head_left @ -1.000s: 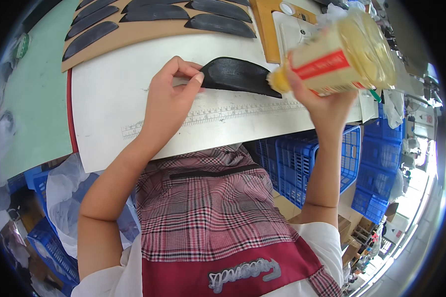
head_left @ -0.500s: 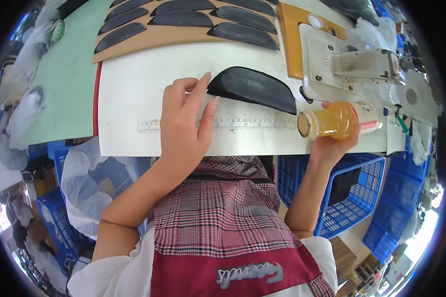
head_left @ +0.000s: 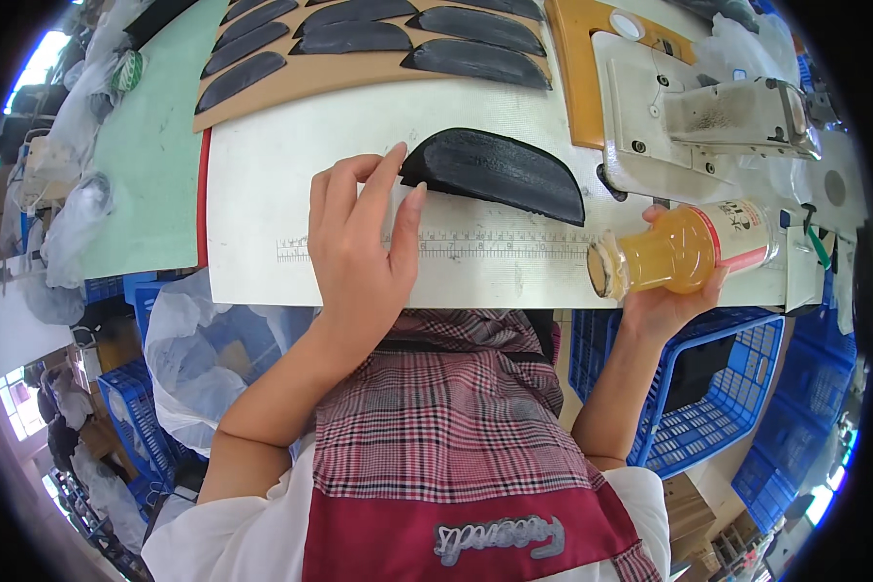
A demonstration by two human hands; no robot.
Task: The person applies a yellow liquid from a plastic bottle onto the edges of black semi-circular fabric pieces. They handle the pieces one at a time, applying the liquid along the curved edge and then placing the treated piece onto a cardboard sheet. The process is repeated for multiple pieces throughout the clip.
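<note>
My left hand [head_left: 364, 242] lies flat on the white work table [head_left: 262, 184], fingers apart, fingertips touching the left tip of a black curved shoe piece [head_left: 500, 173]. A printed ruler scale [head_left: 495, 245] runs along the table just below that piece. My right hand [head_left: 667, 301] grips a plastic bottle of yellow drink [head_left: 684, 250] with a red-and-white label, held on its side over the table's near edge, its open mouth pointing left toward me.
A sewing machine [head_left: 718, 121] on an orange-edged base stands at the right. A tan board [head_left: 359, 58] with several black shoe pieces lies behind, a green mat [head_left: 141, 165] to the left. Blue crates [head_left: 708, 407] and plastic bags [head_left: 194, 349] sit under the table.
My right hand has lowered the bottle from up near my face to the table's near edge. My left hand opened flat beside the black piece.
</note>
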